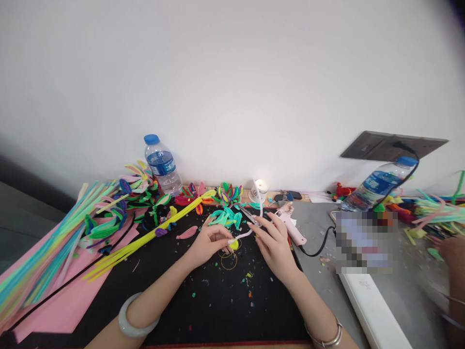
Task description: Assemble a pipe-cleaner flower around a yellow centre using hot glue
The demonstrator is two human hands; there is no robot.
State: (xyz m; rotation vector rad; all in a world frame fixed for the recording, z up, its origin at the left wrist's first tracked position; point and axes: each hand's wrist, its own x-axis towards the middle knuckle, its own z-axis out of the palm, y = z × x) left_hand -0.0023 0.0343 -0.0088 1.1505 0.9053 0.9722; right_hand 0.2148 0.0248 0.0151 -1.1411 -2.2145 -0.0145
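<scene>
My left hand (214, 242) pinches a small yellow piece (233, 245) between thumb and fingertips, above the black mat (218, 310). A pale, whitish pipe cleaner (244, 235) bends from beside that piece over to my right hand (275, 245), then rises towards the candle cup. My right fingers close around its bend, though the exact grip is partly hidden. Just behind the hands lie turquoise pipe-cleaner petals (225, 218) and scissors (247, 213). A thin rubber band (228, 261) shows below my left fingertips.
A pink glue gun (292, 228) with a black cord lies beyond my right hand. A lit candle cup (257, 191) stands near the wall. Pipe-cleaner bundles (54, 247) and a bottle (162, 165) are left; another bottle (381, 184), a white box (374, 310) and another person's hand (454, 257) are right.
</scene>
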